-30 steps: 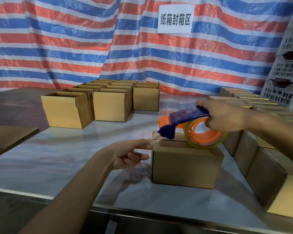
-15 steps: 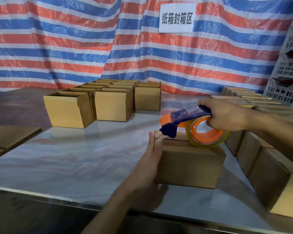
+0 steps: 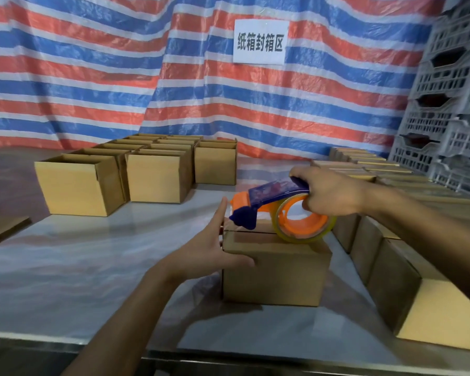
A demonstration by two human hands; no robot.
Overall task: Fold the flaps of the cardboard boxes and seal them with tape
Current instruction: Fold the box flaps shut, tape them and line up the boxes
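Note:
A small closed cardboard box [image 3: 280, 272] stands on the table in front of me. My right hand [image 3: 329, 192] grips a blue and orange tape dispenser [image 3: 277, 210] whose clear tape roll rests on the box's top, over the seam between the flaps. My left hand [image 3: 206, 248] lies flat against the box's left side, fingers straight along the top left edge and thumb stretched across the front face.
Several open-topped boxes [image 3: 158, 175] stand in rows at the back left of the marbled table [image 3: 79, 253]. A row of closed boxes [image 3: 391, 267] runs along the right. Grey plastic crates [image 3: 451, 104] are stacked far right. A flattened carton [image 3: 0, 229] lies at the left edge.
My left hand went from pinching the tape end at the box's left edge to lying flat against that side, thumb now on the front. The dispenser barely shifted.

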